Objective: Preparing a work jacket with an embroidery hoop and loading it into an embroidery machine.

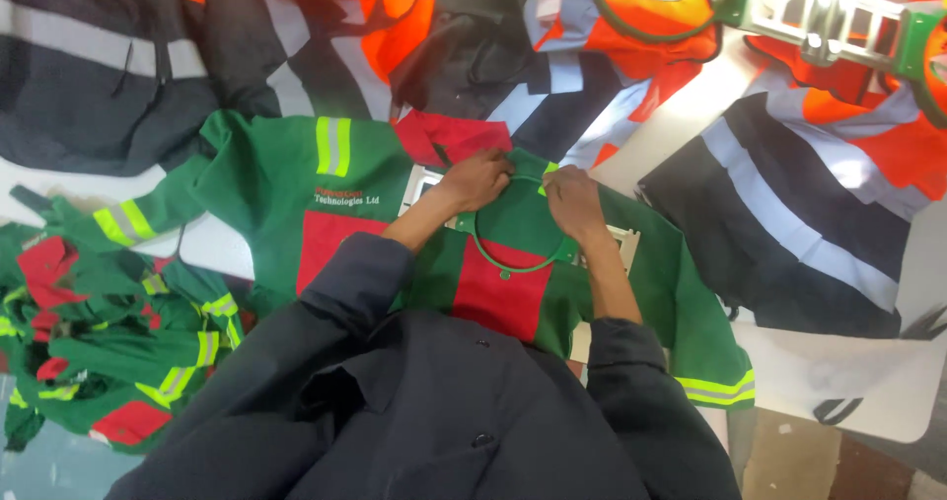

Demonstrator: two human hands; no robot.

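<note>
A green and red work jacket [296, 179] with yellow reflective stripes lies spread on the table in front of me. A green round hoop [520, 266] sits on its chest area. My left hand [477, 178] presses on the hoop's upper left rim. My right hand [572, 200] presses on its upper right rim. Both hands rest with fingers curled down over the fabric and the ring. My dark blue sleeves [340, 293] reach forward from the bottom of the view.
A heap of folded green and red jackets [94, 347] lies at the left. Dark navy garments with grey stripes [89, 76] and orange ones [631, 36] cover the back. Another navy and orange garment [809, 204] lies right, under a green machine frame [838, 22].
</note>
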